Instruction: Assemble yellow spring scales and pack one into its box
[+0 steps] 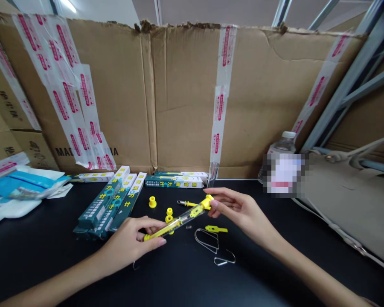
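A clear tubular spring scale (184, 218) with yellow inner parts lies tilted between my hands, its right end higher. My left hand (132, 234) grips the lower yellow end, a thin metal hook (135, 266) showing beneath it. At the upper end, the fingers of my right hand (235, 207) pinch the yellow cap (208, 201). Beneath and around the tube lie a yellow flat piece (216, 229), a small spring (188, 227), a bent wire loop (207, 241), a wire hook (224, 258) and a yellow rod with a spring (192, 204).
A yellow flanged plug (152, 202) and small yellow rings (169, 211) lie behind the tube. Green-and-white boxes (110, 196) are stacked left. A clear tube (213, 175) stands by the cardboard wall (185, 106). A bottle (283, 145) and a beige bag (348, 200) are right; blue-white packaging (28, 183) is left.
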### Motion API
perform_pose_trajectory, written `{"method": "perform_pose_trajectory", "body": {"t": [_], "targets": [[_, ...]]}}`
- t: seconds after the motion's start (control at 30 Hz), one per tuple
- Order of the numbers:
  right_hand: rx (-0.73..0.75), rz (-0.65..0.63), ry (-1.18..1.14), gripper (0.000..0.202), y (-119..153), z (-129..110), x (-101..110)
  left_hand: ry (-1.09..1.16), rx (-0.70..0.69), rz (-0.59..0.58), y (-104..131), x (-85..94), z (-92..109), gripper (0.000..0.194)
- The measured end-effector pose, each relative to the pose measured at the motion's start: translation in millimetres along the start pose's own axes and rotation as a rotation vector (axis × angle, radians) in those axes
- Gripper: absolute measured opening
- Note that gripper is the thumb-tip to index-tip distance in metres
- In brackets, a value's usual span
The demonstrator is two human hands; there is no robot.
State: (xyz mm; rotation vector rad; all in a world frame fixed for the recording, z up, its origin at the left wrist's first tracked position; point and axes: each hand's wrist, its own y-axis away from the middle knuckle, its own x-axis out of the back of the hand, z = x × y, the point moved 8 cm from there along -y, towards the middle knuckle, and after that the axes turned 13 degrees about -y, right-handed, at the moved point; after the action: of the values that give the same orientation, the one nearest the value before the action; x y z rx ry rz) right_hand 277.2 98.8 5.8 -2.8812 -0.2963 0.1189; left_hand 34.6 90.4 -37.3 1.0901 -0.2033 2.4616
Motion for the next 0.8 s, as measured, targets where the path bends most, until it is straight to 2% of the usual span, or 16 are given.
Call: {"method": "perform_pose_trajectory", "body": {"t": [0.57, 0.8], "targets": [[-0.006, -0.004, 0.049, 0.034, 2.2, -3.0, -2.9, 0.000, 0.009, -0.010, -0.2, -1.6, -2.6, 0.043], [-0.008, -0.002, 0.037, 0.030, 1.4, 4.7, -1.6, -0.005, 0.020, -0.007, 0.1, -2.3, -5.9, 0.047]]}}
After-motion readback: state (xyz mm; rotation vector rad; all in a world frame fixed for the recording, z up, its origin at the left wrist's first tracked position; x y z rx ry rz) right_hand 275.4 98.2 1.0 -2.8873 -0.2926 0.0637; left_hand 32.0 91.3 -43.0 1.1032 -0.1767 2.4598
